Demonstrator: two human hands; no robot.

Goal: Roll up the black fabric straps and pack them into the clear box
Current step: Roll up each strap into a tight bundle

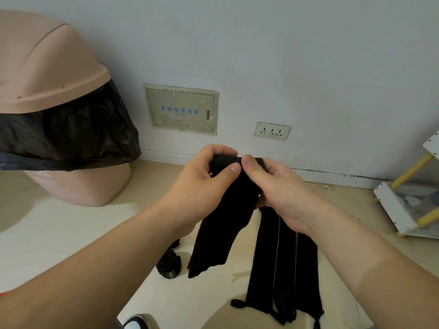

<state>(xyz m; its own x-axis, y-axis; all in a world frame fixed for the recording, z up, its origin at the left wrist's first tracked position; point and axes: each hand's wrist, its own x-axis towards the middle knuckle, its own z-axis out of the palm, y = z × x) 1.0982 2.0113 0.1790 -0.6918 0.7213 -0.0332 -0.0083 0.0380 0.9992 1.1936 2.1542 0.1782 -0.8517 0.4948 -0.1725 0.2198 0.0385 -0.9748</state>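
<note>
The left hand (202, 176) and right hand (278, 186) each hold a pinching grip on the top end of a black strap (221, 233), its roll barely begun. One rolled strap (169, 267) lies on the floor (71, 233), with flat straps (285, 269) beside it. No clear box shows, so packing likely remains.

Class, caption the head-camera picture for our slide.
Left hand and right hand pinch a black strap; more straps lie nearby.
</note>
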